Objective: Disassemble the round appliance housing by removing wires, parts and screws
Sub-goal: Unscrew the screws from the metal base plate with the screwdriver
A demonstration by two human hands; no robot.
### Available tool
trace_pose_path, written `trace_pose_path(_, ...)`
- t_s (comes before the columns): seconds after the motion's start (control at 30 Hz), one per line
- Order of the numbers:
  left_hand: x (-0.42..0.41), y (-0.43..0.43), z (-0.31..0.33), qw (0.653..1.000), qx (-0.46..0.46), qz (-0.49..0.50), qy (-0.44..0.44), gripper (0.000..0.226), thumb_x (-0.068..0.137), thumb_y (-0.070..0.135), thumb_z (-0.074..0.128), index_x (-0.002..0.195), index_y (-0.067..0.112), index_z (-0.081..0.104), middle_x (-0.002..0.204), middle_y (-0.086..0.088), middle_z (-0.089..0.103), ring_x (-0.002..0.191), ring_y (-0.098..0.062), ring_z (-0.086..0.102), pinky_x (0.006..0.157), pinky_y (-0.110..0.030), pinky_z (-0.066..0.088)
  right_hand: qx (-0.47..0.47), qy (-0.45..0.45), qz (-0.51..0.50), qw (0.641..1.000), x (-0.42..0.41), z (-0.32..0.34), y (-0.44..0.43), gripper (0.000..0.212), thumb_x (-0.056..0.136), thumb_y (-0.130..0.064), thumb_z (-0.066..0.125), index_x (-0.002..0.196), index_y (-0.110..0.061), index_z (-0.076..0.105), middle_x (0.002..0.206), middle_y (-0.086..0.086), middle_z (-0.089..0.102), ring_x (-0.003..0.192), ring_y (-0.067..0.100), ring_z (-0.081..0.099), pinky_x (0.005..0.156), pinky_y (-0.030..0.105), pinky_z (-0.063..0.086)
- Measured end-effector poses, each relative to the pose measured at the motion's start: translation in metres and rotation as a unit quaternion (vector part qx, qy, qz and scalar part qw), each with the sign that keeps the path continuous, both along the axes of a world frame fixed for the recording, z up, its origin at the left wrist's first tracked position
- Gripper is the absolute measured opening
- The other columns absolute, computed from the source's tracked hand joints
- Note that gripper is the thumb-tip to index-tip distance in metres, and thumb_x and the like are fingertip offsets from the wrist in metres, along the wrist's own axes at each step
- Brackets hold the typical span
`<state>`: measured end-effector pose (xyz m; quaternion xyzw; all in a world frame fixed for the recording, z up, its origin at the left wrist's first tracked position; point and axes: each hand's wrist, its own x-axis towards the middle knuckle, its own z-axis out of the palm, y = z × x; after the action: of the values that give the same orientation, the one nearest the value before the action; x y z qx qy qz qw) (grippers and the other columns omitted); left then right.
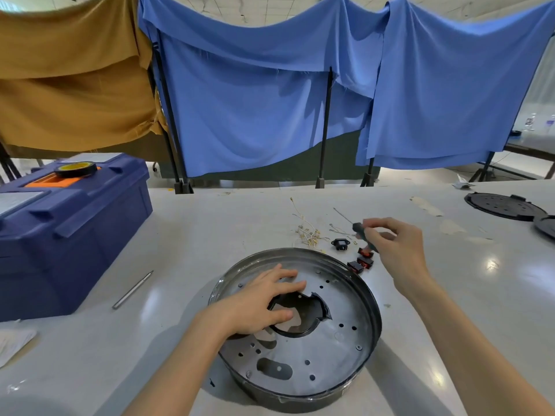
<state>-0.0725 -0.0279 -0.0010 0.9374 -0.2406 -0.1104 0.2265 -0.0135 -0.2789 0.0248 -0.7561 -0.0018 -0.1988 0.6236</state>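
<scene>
Head view. One round housing point(345, 298) sits on the white table point(210, 223), front and centre, just in front of the person. It has a shallow dark rim and a silvery inner plate dotted with small holes. There is one big ragged central opening showing black below, and one oblong slot near the front edge. I can make out three screw heads on the plate.

The left hand point(258, 304) lies flat on the plate, fingers spread and fairly straight, thumb over the central opening, gripping nothing. The right hand point(396, 250) is raised beyond the rim, fingertips pinching the dark handle of one screwdriver point(359, 231), its thin shaft pointing up-left.

Loose on the table behind the housing:
- one tangle of pale wires point(307, 234)
- one black socket part point(340, 244)
- three small red-and-black switches point(365, 262) just beside the rim

Elsewhere:
- one metal rod point(133, 289) to the left
- one blue toolbox point(75, 235) with one tape roll point(75, 169) on top
- two black round lids point(504, 207) far right, the second cut off by the frame edge
</scene>
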Motion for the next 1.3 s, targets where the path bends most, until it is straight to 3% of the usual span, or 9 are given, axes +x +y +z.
trace_pose_path(0.13, -0.002, 0.005, 0.001, 1.0, -0.008, -0.008, 0.016, 0.057, 0.097, 0.029, 0.054, 0.146, 0.041, 0.028, 0.155, 0.024, 0.008, 0.143, 0.003, -0.008, 0.119, -0.031, 0.005, 0.074, 0.023, 0.061, 0.995, -0.004, 0.013, 0.015, 0.005, 0.078, -0.019, 0.078, 0.082, -0.017, 0.076, 0.077, -0.002, 0.076, 0.061, 0.009, 0.066, 0.072, 0.033, 0.051)
trace_pose_path(0.2, -0.002, 0.007, 0.001, 1.0, -0.011, -0.01, 0.02, 0.058, 0.096, 0.029, 0.054, 0.146, 0.041, 0.028, 0.155, 0.025, 0.008, 0.143, 0.004, -0.008, 0.119, -0.029, 0.005, 0.101, 0.064, 0.114, 0.986, -0.004, 0.016, 0.017, 0.013, 0.072, -0.01, 0.081, 0.084, -0.016, 0.078, 0.086, 0.003, 0.076, 0.065, 0.01, 0.066, 0.072, 0.027, 0.051)
trace_pose_path(0.33, -0.002, 0.007, 0.001, 1.0, -0.014, -0.01, 0.022, 0.059, 0.096, 0.029, 0.055, 0.146, 0.041, 0.028, 0.155, 0.025, 0.007, 0.143, 0.005, -0.008, 0.12, -0.031, 0.005, 0.124, 0.098, 0.173, 0.972, -0.002, 0.015, 0.017, 0.031, 0.072, 0.01, 0.073, 0.097, -0.009, 0.076, 0.103, 0.016, 0.073, 0.09, 0.024, 0.065, 0.075, 0.021, 0.051)
trace_pose_path(0.43, -0.003, 0.007, 0.001, 1.0, -0.017, -0.008, 0.021, 0.058, 0.096, 0.029, 0.056, 0.146, 0.04, 0.028, 0.155, 0.025, 0.008, 0.142, 0.004, -0.007, 0.12, -0.031, 0.005, 0.129, 0.066, 0.174, 0.974, -0.002, 0.014, 0.018, 0.025, 0.079, 0.0, 0.071, 0.103, -0.007, 0.071, 0.098, 0.012, 0.075, 0.08, 0.023, 0.063, 0.074, 0.022, 0.056)
trace_pose_path(0.57, -0.002, 0.007, 0.0, 1.0, -0.017, -0.006, 0.022, 0.058, 0.096, 0.03, 0.056, 0.146, 0.041, 0.029, 0.155, 0.025, 0.008, 0.143, 0.004, -0.007, 0.12, -0.034, 0.006, 0.167, 0.034, 0.077, 0.982, 0.003, 0.013, 0.023, 0.03, 0.083, -0.028, 0.071, 0.107, -0.013, 0.06, 0.085, 0.011, 0.071, 0.057, 0.013, 0.064, 0.057, 0.025, 0.054)
trace_pose_path(0.7, -0.002, 0.008, -0.002, 0.999, -0.023, -0.003, 0.023, 0.058, 0.095, 0.03, 0.056, 0.145, 0.042, 0.029, 0.155, 0.025, 0.009, 0.143, 0.004, -0.007, 0.12, -0.037, 0.006, 0.094, -0.033, 0.02, 0.995, 0.004, 0.009, 0.025, 0.011, 0.093, -0.03, 0.06, 0.093, -0.027, 0.05, 0.077, 0.01, 0.067, 0.065, 0.02, 0.063, 0.044, 0.024, 0.049)
trace_pose_path(0.83, -0.001, 0.008, -0.004, 0.999, -0.03, -0.001, 0.02, 0.058, 0.095, 0.03, 0.057, 0.145, 0.043, 0.03, 0.154, 0.027, 0.01, 0.143, 0.005, -0.007, 0.12, -0.034, 0.006, 0.012, -0.099, -0.001, 0.995, 0.001, 0.005, 0.025, 0.011, 0.096, -0.027, 0.056, 0.099, -0.023, 0.046, 0.082, 0.017, 0.061, 0.068, 0.029, 0.062, 0.045, 0.024, 0.046)
trace_pose_path(1.3, 0.0, 0.009, -0.007, 0.999, -0.03, -0.002, 0.017, 0.059, 0.095, 0.03, 0.057, 0.145, 0.042, 0.03, 0.154, 0.027, 0.011, 0.143, 0.005, -0.007, 0.121, -0.036, 0.007, -0.045, -0.131, -0.019, 0.99, 0.003, 0.0, 0.031, 0.017, 0.096, -0.026, 0.055, 0.106, -0.019, 0.044, 0.087, 0.015, 0.057, 0.066, 0.02, 0.06, 0.045, 0.016, 0.049)
